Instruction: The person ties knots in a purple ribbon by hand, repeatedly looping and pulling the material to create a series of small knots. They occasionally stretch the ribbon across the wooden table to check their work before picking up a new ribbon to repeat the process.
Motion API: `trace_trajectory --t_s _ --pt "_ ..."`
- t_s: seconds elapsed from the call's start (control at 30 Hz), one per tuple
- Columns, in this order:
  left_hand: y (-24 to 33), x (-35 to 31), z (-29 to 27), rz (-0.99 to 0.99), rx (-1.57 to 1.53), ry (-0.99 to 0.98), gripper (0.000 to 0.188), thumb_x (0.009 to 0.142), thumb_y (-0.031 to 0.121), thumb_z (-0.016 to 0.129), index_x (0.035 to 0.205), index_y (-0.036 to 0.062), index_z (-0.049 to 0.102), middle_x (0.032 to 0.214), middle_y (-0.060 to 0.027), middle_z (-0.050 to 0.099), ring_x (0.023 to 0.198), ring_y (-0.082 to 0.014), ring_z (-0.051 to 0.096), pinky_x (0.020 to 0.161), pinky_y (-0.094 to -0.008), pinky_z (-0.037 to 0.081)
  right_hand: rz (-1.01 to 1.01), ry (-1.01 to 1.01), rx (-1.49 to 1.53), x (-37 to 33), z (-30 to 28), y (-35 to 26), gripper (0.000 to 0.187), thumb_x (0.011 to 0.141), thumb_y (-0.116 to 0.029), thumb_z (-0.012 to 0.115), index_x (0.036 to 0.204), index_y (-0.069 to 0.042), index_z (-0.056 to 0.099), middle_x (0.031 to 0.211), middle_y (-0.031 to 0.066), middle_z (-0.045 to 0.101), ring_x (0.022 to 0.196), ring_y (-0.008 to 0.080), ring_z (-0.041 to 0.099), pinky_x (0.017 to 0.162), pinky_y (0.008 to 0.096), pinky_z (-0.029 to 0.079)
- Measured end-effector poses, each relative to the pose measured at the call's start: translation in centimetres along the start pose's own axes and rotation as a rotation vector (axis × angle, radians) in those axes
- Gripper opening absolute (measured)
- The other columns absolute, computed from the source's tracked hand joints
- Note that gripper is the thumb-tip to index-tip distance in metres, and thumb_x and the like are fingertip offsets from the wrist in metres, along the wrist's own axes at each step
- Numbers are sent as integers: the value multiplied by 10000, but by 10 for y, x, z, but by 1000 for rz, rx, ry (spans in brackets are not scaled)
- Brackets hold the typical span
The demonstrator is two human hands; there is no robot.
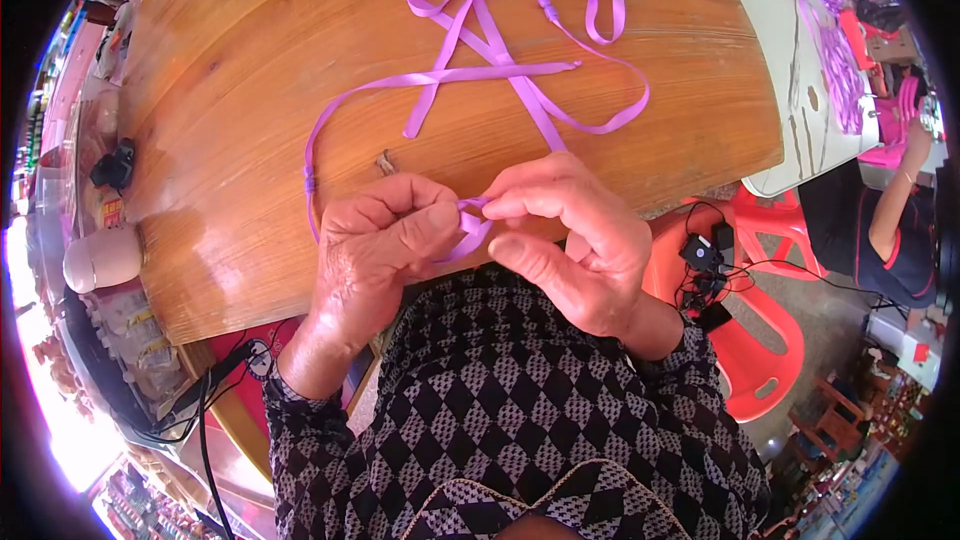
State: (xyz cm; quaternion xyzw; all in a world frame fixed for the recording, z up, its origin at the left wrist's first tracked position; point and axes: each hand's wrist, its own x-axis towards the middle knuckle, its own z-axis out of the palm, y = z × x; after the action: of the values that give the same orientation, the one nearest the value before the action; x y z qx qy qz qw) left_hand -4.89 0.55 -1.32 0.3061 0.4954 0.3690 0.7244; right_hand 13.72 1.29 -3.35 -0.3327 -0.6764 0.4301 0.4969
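A purple ribbon (476, 240) loops near the worktop (230, 160) edge. The left hand (370, 240) pinches it, fingers (415, 190) closed. The right hand (585, 240) touches it, thumb apart; I can't tell if it grips. More ribbons (440, 77) lie farther off.

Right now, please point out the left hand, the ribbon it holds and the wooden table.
Left hand (375, 232): head view, back of hand.
Ribbon (474, 239): head view, curved part.
Wooden table (235, 100): head view, bare top.

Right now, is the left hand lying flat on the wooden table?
No, the left hand is curled, pinching a purple ribbon between its thumb and fingers.
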Motion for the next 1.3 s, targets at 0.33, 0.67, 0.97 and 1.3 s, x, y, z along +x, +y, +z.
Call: trace_trajectory --t_s 0.33,0.67,0.97,1.3 --pt "1 -8 13 145 145 -9 163 889 118 570 953 -30 590 789 -25 610 687 -52 531 620 -166 420 80 3 71 -4 0 0 98 769 56 641 850 44 588 923 125 581 808 153 560 687 246 446" --pt "13 -22 34 535 338 225 191 848 91 544 978 -48 560 819 -103 622 693 -136 574 641 -216 444 279 -36 350 -6 -11 -2 81 748 104 613 788 50 568 917 124 546 801 121 535 696 230 451" --pt "13 -18 10 851 337 413 134 836 28 529 928 -67 550 796 -135 610 651 -136 538 606 -207 404 346 41 340 -10 -19 -5 113 675 77 597 691 -17 536 815 79 581 746 122 552 685 248 428" --pt "28 -14 5 810 1333 107 330 773 104 670 1071 5 572 1071 -92 579 942 -132 565 718 -271 463 240 -36 302 4 -13 -7 113 715 142 557 730 31 560 876 114 568 716 79 511 601 191 403"
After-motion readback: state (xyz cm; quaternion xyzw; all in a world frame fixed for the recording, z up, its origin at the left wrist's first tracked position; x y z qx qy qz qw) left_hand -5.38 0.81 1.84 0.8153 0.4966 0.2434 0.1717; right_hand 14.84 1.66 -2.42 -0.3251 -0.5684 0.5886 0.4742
